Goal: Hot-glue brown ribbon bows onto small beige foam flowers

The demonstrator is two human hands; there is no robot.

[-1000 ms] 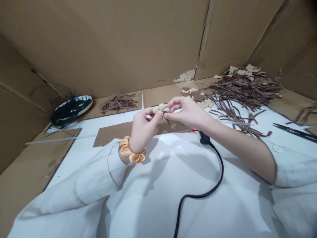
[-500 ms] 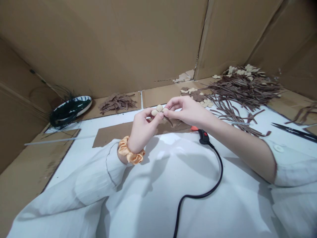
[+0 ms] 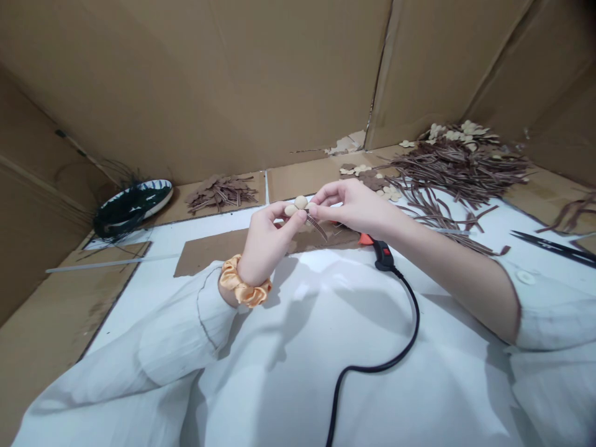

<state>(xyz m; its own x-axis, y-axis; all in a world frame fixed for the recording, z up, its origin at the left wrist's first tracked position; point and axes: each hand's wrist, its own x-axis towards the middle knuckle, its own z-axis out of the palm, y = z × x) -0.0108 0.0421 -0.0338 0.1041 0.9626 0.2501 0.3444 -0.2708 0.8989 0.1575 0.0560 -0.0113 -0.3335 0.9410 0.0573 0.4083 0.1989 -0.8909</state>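
Over the middle of the table, my left hand (image 3: 269,239) pinches a small cream flower cutout (image 3: 300,203) with rounded petals between thumb and fingers. My right hand (image 3: 349,205) closes its thumb and fingertips on the flower's right petal, so both hands hold the one piece. A thin brown strip (image 3: 317,228) hangs from under the flower, down and to the right. How the strip joins the flower is hidden by the fingertips. Below my right hand lies a tool with an orange part (image 3: 365,239) and a black handle with a red switch (image 3: 383,256).
A brown cardboard piece (image 3: 209,251) lies under the hands. Brown strips (image 3: 456,167) and cream flowers are heaped at right, by black tweezers (image 3: 554,247). Brown cutouts (image 3: 221,191) lie at back left, beside a plate (image 3: 161,194) of dark thread. A black cable (image 3: 372,369) crosses the front.
Both hands stay nearly in place, still on the flower. The brown strip below it has shifted slightly, and a bit more of the orange tool shows under my right hand.
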